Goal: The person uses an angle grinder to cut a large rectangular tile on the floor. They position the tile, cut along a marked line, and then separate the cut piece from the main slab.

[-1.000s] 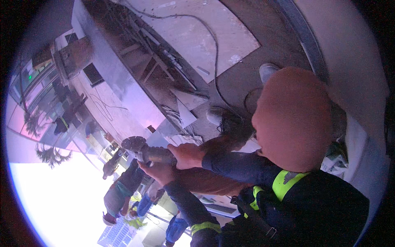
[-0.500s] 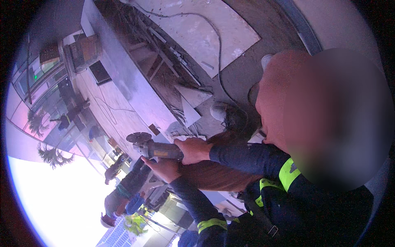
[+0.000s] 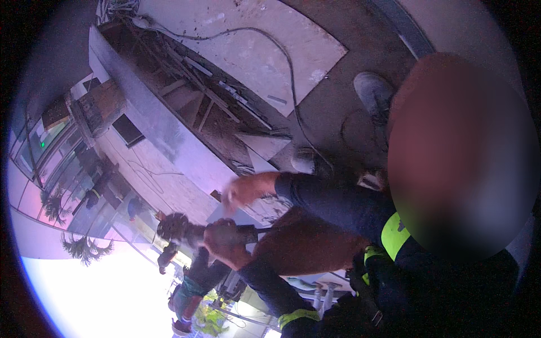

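Lifted off the grey angle grinder with its round cutting disc [image 3: 186, 231], the right hand [image 3: 241, 191] now hangs blurred above it, released and grasping nothing. Only the left hand [image 3: 224, 241] clenches the grinder's body, held out over the drop.

No packages, labels, signs or screens visible.

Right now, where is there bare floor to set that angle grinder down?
The pale board is mostly bare on either side of the cable crossing it. The dark floor between that board and the grey shoe is also open. It is crowded in the recess beside the long grey ledge, which is full of timber strips and rubble.
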`<control>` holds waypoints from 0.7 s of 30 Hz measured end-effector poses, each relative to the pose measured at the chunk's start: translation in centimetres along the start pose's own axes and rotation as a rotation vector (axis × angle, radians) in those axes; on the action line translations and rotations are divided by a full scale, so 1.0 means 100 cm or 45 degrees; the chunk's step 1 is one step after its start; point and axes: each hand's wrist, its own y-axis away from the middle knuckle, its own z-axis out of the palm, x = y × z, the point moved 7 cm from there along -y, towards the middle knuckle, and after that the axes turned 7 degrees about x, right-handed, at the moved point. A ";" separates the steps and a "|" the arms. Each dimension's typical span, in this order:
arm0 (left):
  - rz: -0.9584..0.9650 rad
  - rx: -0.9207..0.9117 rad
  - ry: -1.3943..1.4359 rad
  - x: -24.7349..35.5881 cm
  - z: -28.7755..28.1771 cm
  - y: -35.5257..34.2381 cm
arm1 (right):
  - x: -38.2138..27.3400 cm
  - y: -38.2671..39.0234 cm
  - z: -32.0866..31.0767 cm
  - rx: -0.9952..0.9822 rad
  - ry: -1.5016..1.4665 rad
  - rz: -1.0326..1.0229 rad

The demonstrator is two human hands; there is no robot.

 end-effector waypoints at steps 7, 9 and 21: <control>-0.236 0.064 0.775 0.019 0.005 -0.016 | 0.064 -0.146 -0.132 0.873 -0.088 0.170; -0.238 0.071 0.778 0.020 0.015 -0.018 | 0.080 -0.166 -0.135 0.836 -0.275 0.233; -0.257 0.129 0.794 0.025 0.033 -0.026 | 0.101 -0.204 -0.142 0.666 -0.608 0.149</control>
